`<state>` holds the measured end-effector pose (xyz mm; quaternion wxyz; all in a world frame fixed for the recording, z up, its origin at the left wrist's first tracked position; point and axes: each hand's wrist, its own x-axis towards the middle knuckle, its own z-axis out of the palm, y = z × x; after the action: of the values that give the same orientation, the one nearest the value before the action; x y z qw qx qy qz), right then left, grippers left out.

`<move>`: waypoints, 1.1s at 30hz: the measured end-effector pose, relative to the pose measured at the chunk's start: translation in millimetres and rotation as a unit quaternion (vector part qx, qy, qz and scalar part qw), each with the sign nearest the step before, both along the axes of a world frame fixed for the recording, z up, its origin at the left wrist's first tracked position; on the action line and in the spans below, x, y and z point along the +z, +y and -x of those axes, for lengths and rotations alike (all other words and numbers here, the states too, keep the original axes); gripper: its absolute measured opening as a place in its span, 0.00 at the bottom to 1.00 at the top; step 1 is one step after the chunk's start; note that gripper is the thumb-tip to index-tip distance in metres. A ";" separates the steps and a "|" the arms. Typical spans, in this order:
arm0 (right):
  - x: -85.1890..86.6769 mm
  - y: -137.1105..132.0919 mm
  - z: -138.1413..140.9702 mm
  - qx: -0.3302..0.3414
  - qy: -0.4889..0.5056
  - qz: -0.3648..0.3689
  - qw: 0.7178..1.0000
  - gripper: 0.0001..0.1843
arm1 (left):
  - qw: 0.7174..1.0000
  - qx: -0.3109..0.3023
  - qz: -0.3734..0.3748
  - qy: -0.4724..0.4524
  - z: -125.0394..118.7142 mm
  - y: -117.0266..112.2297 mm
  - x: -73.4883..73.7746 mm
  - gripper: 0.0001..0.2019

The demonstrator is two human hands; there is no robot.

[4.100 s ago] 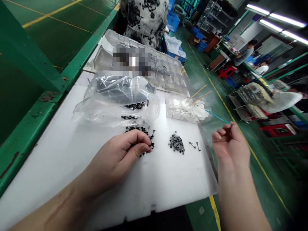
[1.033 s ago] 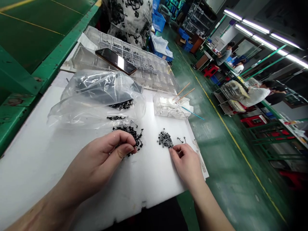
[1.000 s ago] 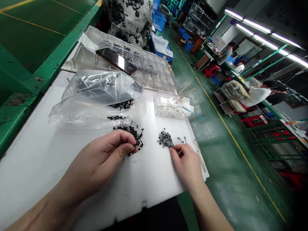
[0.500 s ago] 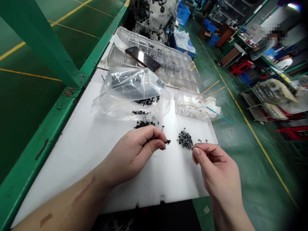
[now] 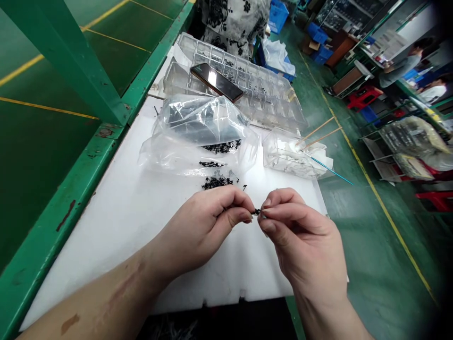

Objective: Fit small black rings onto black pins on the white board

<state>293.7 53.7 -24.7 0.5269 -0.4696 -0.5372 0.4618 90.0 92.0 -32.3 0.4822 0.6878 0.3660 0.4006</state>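
Note:
My left hand (image 5: 212, 222) is closed, thumb and forefinger pinching a small black stemmed part (image 5: 257, 212) whose tip pokes out toward the right. Meeting that tip, the fingers of my right hand (image 5: 304, 236) are pinched together; what they hold is too small and covered to make out. Just beyond my left hand, a heap of thin black stemmed parts (image 5: 216, 182) lies on the white work surface (image 5: 148, 212). More of them show in a clear plastic bag (image 5: 198, 123) behind. The pile of small dark rings is hidden by my right hand.
A clear box (image 5: 283, 153) holds white tissue, two wooden sticks and a blue stick. Behind the bag, a phone (image 5: 216, 82) rests on a clear compartment tray (image 5: 262, 97). A green metal frame (image 5: 116, 118) runs along the left. People sit farther off.
My right hand has moved left from the pile of small rings to the tip of the black part in my left hand. My left hand keeps its pinch. The view has shifted slightly.

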 end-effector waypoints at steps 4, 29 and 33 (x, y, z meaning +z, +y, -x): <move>-2.4 2.3 2.1 -0.009 -0.004 0.002 1.000 0.12 | 1.000 -0.004 -0.013 0.002 0.5 0.0 -1.2 0.09; -5.8 -2.4 -2.9 0.010 -0.157 -0.062 0.986 0.07 | 0.997 0.066 -0.025 -0.008 -1.2 -7.7 -11.2 0.05; -9.1 -6.4 -3.6 0.027 -0.100 -0.082 0.991 0.09 | 1.000 -0.008 -0.009 -0.027 1.9 -1.5 -7.1 0.06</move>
<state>297.3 47.3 -33.8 0.4945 -0.4537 -0.6361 0.3807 88.1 90.5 -39.4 0.4886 0.6843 0.3435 0.4183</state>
